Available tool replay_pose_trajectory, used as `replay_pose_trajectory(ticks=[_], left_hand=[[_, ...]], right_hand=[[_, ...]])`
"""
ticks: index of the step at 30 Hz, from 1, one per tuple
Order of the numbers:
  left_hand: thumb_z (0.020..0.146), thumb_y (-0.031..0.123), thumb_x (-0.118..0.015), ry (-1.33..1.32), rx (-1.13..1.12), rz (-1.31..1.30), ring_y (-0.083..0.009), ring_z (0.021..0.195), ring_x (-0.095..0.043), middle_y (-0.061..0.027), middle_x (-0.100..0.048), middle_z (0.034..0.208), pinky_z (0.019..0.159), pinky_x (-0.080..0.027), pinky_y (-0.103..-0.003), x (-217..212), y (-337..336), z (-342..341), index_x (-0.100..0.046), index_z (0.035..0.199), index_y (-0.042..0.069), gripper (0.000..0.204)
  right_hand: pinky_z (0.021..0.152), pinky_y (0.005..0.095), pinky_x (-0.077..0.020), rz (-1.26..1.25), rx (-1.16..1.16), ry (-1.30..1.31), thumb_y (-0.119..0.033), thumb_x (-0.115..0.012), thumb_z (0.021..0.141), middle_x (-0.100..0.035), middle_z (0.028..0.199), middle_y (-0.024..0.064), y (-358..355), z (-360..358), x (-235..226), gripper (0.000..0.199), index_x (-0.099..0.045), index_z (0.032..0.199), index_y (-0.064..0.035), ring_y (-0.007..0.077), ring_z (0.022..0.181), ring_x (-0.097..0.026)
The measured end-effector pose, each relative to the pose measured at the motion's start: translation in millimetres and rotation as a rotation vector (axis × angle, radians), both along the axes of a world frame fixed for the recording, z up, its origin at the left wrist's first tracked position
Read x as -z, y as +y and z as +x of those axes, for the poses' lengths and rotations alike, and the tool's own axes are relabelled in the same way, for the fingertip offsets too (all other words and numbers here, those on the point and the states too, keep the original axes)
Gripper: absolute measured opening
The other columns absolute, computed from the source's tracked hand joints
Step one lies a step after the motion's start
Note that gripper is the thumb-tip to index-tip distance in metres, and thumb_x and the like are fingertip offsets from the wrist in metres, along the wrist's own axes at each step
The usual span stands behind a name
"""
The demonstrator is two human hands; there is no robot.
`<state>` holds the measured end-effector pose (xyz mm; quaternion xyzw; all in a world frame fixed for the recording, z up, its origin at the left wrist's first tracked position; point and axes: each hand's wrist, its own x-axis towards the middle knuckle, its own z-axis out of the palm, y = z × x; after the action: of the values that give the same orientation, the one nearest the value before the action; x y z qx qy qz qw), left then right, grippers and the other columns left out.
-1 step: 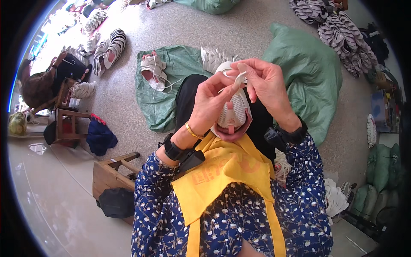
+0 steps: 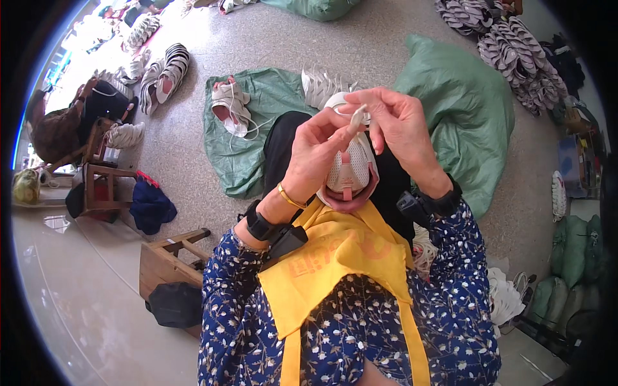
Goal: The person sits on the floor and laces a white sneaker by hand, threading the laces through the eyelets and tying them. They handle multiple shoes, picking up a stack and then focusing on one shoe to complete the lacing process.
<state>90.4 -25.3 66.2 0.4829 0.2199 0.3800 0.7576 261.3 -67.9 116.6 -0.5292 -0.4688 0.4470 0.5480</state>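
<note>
While both hands meet above the lap, a thin white strip (image 2: 358, 118) stands between their fingertips. The left hand (image 2: 317, 149) has thumb and forefinger pressed together on its lower part; a gold bracelet (image 2: 292, 197) circles that wrist. The right hand (image 2: 400, 128) is bent over from the right, its thumb at the strip's upper end, but whether those fingers are clamped on it I cannot tell (the fingertips overlap too closely there).

Just beneath the hands, a white mesh shoe (image 2: 348, 172) with pink trim rests on the lap, its pink rim on the near side and its far part half covered by the fingers. Dark cloth (image 2: 283, 141) covers the legs around it, and a yellow apron (image 2: 322, 276) spreads on the near side, over blue flowered clothing (image 2: 235, 321).

Far and left of the hands, a second pale shoe (image 2: 230, 108), its laces loose, lies on a green sheet (image 2: 225, 166) on the floor. A full green sack (image 2: 473, 122) bulges to the far right, with stacked shoe pieces (image 2: 521, 61) beyond it. Left and near stands a wooden stool (image 2: 164, 265) with a black cover (image 2: 175, 303); white cords (image 2: 504, 297) lie in a bunch at the near right.
</note>
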Motion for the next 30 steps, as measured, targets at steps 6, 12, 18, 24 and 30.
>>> replay_pose_trajectory(ticks=[6, 12, 18, 24, 30], left_hand=[[0.1, 0.018, -0.073, -0.058, 0.022, -0.158, -0.0031, 0.072, -0.058, 0.0013, -0.066, 0.084, 0.061, -0.048, -0.021, 3.9, 2.5, -0.6, -0.068, 0.096, 0.003, 0.016], [0.1, 0.016, -0.072, -0.023, 0.028, -0.07, -0.0046, 0.075, -0.059, 0.0018, -0.066, 0.086, 0.069, -0.049, -0.022, 11.6, 1.8, -0.2, -0.067, 0.098, 0.003, 0.014], [0.078, 0.015, -0.085, 0.516, -0.202, 0.97, -0.0246, 0.095, -0.064, -0.0084, -0.068, 0.107, 0.084, -0.054, -0.035, 17.3, 23.7, -7.5, -0.065, 0.116, 0.002, 0.046], [0.076, 0.019, -0.085, 0.487, -0.096, 1.107, -0.0327, 0.099, -0.058, -0.0083, -0.065, 0.106, 0.091, -0.049, -0.041, 40.9, 37.6, -1.8, -0.063, 0.119, 0.006, 0.049], [0.077, 0.028, -0.085, 0.61, -0.031, 1.12, -0.0322, 0.107, -0.056, -0.0092, -0.066, 0.107, 0.095, -0.045, -0.043, 66.2, 47.3, 2.1, -0.06, 0.112, 0.008, 0.047]], right_hand=[[0.047, 0.0201, -0.0428, -0.067, 0.063, 0.006, -0.02, -0.071, 0.101, -0.074, 0.078, 0.0021, -14.0, -6.1, 3.6, 0.03, -0.073, 0.118, 0.005, 0.0023, 0.052, -0.054], [0.05, 0.0189, -0.0431, -0.065, 0.048, -0.099, -0.02, -0.075, 0.098, -0.074, 0.082, 0.0012, -15.7, -4.0, 21.6, 0.029, -0.073, 0.116, 0.0027, 0.0014, 0.057, -0.055], [0.051, 0.0201, -0.045, -0.019, 0.028, -0.029, -0.018, -0.068, 0.103, -0.072, 0.081, 0.0006, -7.6, -0.5, 18.4, 0.018, -0.067, 0.104, 0.0006, 0.0031, 0.058, -0.058], [0.051, 0.022, -0.0472, 0.067, -0.024, -0.068, -0.016, -0.061, 0.106, -0.07, 0.079, 0.0015, -4.1, -7.2, 18.6, 0.016, -0.062, 0.1, -0.0012, 0.0051, 0.059, -0.061], [0.05, 0.0204, -0.0448, 0.163, -0.104, -0.261, -0.014, -0.059, 0.107, -0.066, 0.078, 0.0009, -30.0, -26.9, -32.0, 0.017, -0.06, 0.095, -0.0025, 0.0039, 0.057, -0.058]])
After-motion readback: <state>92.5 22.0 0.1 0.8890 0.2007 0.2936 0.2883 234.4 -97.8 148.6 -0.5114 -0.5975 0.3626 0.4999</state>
